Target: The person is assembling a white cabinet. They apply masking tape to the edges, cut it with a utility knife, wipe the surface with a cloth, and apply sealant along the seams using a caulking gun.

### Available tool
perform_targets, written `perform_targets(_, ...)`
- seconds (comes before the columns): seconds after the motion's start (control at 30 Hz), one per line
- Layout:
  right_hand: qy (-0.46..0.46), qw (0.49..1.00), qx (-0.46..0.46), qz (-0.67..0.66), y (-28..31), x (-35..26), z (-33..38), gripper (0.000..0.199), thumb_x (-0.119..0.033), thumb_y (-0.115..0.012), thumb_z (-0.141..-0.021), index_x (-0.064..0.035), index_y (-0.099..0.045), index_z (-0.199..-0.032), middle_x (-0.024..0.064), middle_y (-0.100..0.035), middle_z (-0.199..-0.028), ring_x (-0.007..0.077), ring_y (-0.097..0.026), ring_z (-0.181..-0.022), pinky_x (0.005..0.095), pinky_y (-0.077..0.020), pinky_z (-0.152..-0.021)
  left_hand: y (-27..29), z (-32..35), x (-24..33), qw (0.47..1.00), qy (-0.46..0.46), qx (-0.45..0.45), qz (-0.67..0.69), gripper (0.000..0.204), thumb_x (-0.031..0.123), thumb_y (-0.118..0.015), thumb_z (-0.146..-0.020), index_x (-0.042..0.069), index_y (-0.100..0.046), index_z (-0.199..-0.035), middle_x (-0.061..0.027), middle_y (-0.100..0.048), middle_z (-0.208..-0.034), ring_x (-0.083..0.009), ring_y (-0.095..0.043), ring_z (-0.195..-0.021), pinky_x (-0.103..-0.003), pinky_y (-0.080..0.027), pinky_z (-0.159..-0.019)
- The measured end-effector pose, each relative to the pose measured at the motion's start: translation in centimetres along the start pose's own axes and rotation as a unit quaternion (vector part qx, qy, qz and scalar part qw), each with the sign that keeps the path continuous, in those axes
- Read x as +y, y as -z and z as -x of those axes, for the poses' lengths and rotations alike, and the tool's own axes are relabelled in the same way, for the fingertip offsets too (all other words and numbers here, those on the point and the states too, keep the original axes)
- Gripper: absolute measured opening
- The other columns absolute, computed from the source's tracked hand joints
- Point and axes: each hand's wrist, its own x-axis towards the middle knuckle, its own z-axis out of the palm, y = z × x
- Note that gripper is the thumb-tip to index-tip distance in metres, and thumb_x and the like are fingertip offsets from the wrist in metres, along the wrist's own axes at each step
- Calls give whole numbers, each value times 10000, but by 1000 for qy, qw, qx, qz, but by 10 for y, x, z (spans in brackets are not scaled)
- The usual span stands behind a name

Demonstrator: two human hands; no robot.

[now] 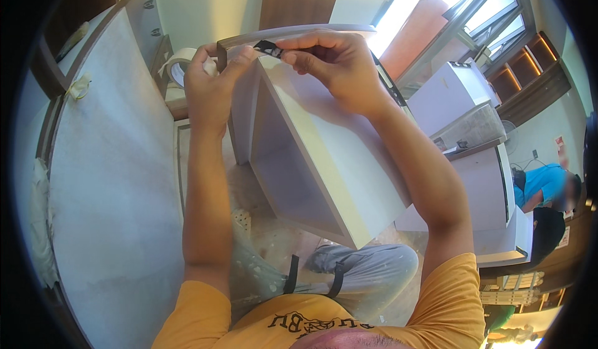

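Head view: right hand (339,62) has thumb and index clamped on a small black piece (269,48), just above the near corner of the white box cabinet (374,181); its other fingers are curled. Left hand (215,81) is up at the same corner, thumb tip at the left end of the black piece — thumb and index stand apart, something pale shows between them, can't tell whether the fingers grip it. Tape roll (177,67), off-white, sits just beside the left fingers. Cabinet is tilted in the view, open side toward the left forearm, a pale yellow strip (339,194) running along its top edge. Brown-edged board (305,31) is just behind the hands, with a brown panel (298,3) upright by the wall. Below the cabinet: the person's grey trousers (383,268) with black straps (291,274) at the legs. Large white panel (112,143) fills the left side, well apart from the cabinet. Right side: more white cabinets (467,184), window (498,9), lit brown shelves (526,62) — and a co-worker in a blue shirt (539,181) farther off.
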Motion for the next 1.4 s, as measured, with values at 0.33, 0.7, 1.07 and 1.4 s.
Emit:
perform_targets(0.33,-20,989,69,133,3,0,-1,253,42,-661,-1024,23,-787,-1243,65,-791,-1090,91,-693,-945,272,-568,-880,8,-3,-16,995,-65,77,18,305,166,-869,-902,45,-719,-1140,2,-621,-1034,-79,-560,-884,-227,-463,-872)
perform_targets(0.7,77,964,-34,251,3,-2,-1,387,82,-589,-984,-14,-722,-1334,69,-674,-1163,181,-669,-1033,335,-544,-990,48,-10,-37,974,-87,208,38,209,171,-630,-996,34,-756,-900,11,-555,-792,-78,-500,-739,-271,-405,-679)
perform_targets(1.07,59,923,-94,369,-16,-15,2,581,-250,-740,-860,-92,-700,-1419,149,-619,-985,302,-646,-835,424,-522,-801,66,-9,-58,979,-27,152,-132,281,254,-625,-1116,24,-785,-1098,-13,-662,-799,-115,-527,-714,-320,-455,-684)
perform_targets(1.4,-20,934,-79,349,-9,-27,6,531,-298,-723,-914,-118,-706,-1413,151,-668,-1088,337,-673,-971,450,-533,-891,99,2,-50,970,-1,157,-186,313,303,-896,-909,6,-796,-895,-22,-668,-716,-138,-561,-666,-344,-491,-681)
